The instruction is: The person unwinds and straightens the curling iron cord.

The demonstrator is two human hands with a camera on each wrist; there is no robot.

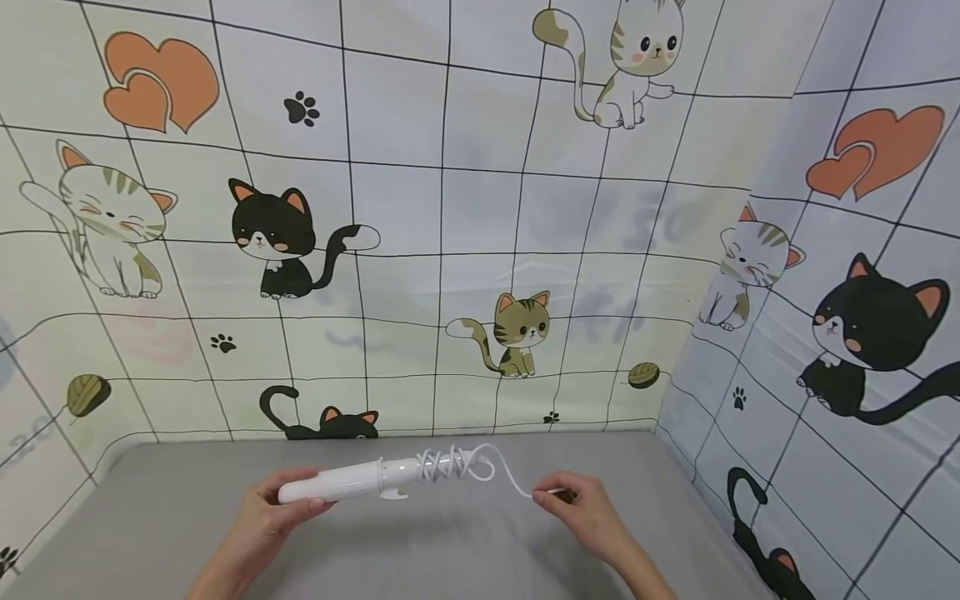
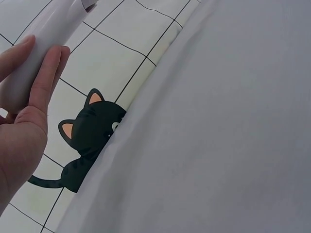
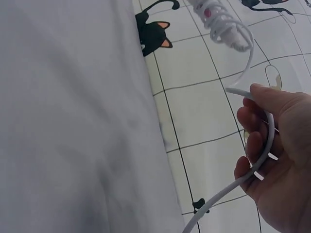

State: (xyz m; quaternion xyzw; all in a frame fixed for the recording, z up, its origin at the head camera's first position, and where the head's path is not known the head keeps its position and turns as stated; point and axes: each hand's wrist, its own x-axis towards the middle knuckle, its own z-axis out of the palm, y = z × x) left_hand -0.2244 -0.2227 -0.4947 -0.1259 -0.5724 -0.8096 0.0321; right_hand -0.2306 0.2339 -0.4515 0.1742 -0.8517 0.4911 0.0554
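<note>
A white wand-shaped electric appliance [image 1: 352, 481] is held up above the grey surface, tilted slightly with its right end higher. My left hand [image 1: 273, 512] grips its thick smooth end, thumb on the near side and fingers on the far side. A small tab juts from the underside near its middle. White cord [image 1: 446, 463] is wound in several loops round the narrower right end, where a pink spot shows between coils in the right wrist view. My right hand [image 3: 279, 145] pinches the loose cord between thumb and forefinger; the cord runs across the palm and out below.
A grey cloth-covered surface [image 1: 420, 558] lies under both hands. Behind it and at the right stand walls of white sheeting [image 1: 405, 208] printed with a black grid, cats, hearts and paw marks.
</note>
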